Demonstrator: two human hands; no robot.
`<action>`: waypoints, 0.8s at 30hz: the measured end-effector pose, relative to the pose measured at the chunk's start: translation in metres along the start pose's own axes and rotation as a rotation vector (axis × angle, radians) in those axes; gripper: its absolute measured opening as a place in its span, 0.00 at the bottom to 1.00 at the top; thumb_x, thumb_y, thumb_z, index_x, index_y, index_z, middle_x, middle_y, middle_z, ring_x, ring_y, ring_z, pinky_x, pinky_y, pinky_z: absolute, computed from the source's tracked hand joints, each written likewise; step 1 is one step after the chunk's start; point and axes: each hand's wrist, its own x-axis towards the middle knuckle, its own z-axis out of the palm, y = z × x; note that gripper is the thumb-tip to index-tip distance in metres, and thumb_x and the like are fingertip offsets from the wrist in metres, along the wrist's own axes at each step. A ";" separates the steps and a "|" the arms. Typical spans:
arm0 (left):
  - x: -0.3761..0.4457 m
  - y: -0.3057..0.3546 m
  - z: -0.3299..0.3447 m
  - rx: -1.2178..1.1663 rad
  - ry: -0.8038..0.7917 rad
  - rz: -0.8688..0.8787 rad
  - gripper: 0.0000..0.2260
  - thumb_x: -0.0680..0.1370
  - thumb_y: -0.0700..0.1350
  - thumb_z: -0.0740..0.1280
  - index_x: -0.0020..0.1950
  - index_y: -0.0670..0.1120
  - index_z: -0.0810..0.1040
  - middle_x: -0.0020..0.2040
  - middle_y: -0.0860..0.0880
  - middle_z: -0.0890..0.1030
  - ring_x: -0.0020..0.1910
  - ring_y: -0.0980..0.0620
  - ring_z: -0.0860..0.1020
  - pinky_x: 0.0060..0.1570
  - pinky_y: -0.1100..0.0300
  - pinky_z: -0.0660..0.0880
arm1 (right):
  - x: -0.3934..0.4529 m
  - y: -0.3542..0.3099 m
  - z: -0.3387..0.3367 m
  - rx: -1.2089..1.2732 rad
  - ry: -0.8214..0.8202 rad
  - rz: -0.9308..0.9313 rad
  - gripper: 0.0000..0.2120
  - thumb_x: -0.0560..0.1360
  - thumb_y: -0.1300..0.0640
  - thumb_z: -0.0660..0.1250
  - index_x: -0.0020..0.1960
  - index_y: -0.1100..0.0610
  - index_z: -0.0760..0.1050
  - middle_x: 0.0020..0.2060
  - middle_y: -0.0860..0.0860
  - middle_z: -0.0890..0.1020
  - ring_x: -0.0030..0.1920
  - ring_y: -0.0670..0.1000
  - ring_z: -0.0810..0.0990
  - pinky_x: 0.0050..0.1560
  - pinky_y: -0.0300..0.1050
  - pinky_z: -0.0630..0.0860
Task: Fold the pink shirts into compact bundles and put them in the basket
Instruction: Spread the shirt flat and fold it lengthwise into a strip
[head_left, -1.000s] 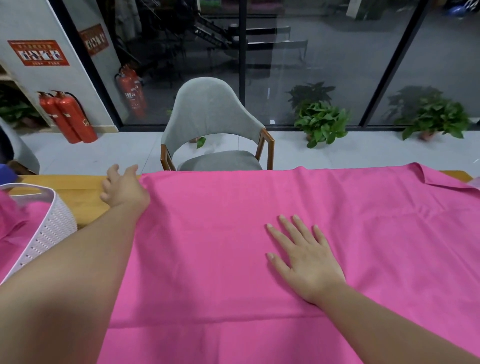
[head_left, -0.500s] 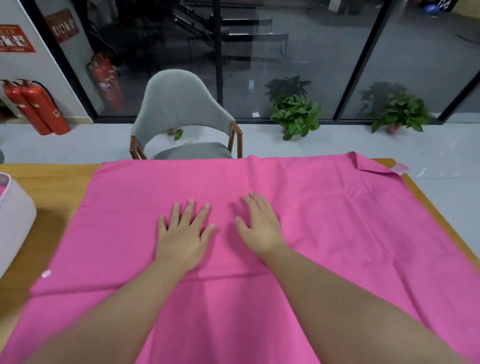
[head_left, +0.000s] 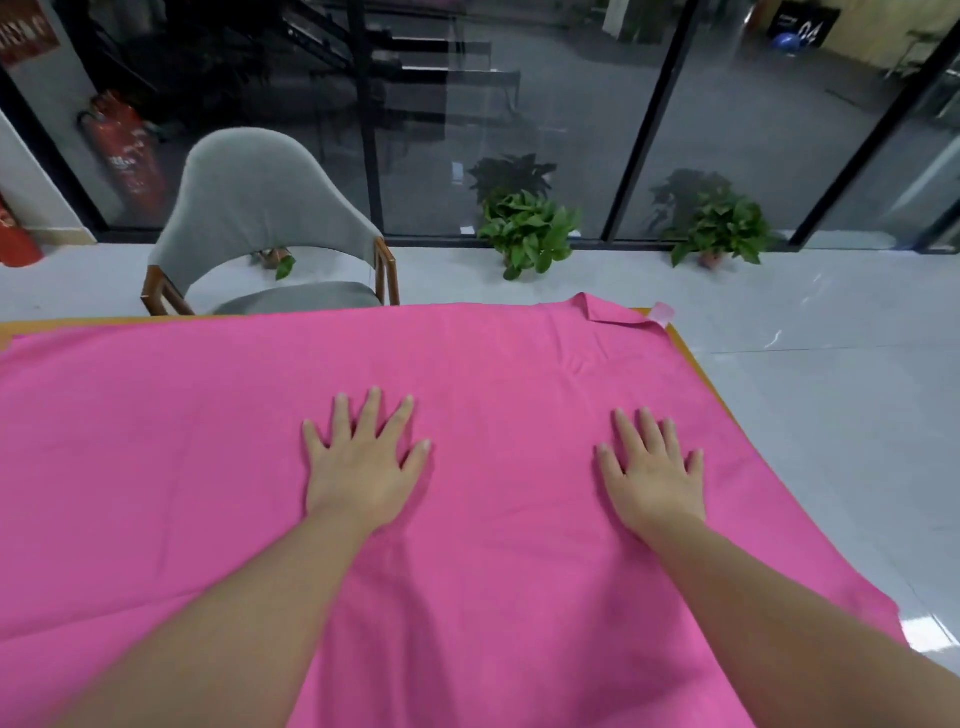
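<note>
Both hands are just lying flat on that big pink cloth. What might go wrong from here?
The pink shirt hangs past the wooden table edge on the right, so smoothing outward with the right hand might drag it off. Its far right corner is flipped over; folding now may trap that crease. With the left hand only pressing flat, the cloth may slide rather than fold.

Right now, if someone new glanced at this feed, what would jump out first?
The pink shirt spread flat over nearly the whole wooden table, its far right corner turned over. Both hands press flat on it with straight fingers, the left hand near the middle, the right hand toward the right edge. Beyond the table stands a grey chair before the glass wall.
</note>
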 end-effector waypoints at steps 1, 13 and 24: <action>0.000 0.001 0.000 0.003 0.007 0.001 0.27 0.78 0.66 0.41 0.76 0.62 0.40 0.78 0.51 0.42 0.76 0.42 0.39 0.70 0.35 0.41 | -0.001 0.006 0.003 0.010 0.002 0.001 0.28 0.80 0.41 0.46 0.78 0.45 0.45 0.78 0.47 0.45 0.77 0.51 0.40 0.74 0.60 0.41; -0.111 -0.010 -0.009 -0.121 -0.200 0.562 0.29 0.69 0.70 0.27 0.70 0.68 0.34 0.74 0.60 0.34 0.72 0.61 0.30 0.74 0.53 0.34 | -0.051 0.014 0.002 0.031 -0.039 -0.293 0.31 0.77 0.37 0.47 0.77 0.44 0.46 0.77 0.46 0.46 0.77 0.50 0.39 0.73 0.53 0.37; -0.288 -0.020 -0.011 -0.079 -0.520 1.094 0.29 0.79 0.60 0.57 0.71 0.67 0.41 0.77 0.60 0.41 0.75 0.61 0.37 0.68 0.44 0.29 | -0.188 -0.031 0.017 -0.022 -0.188 -0.578 0.38 0.68 0.32 0.35 0.77 0.41 0.45 0.77 0.44 0.45 0.76 0.47 0.38 0.73 0.51 0.35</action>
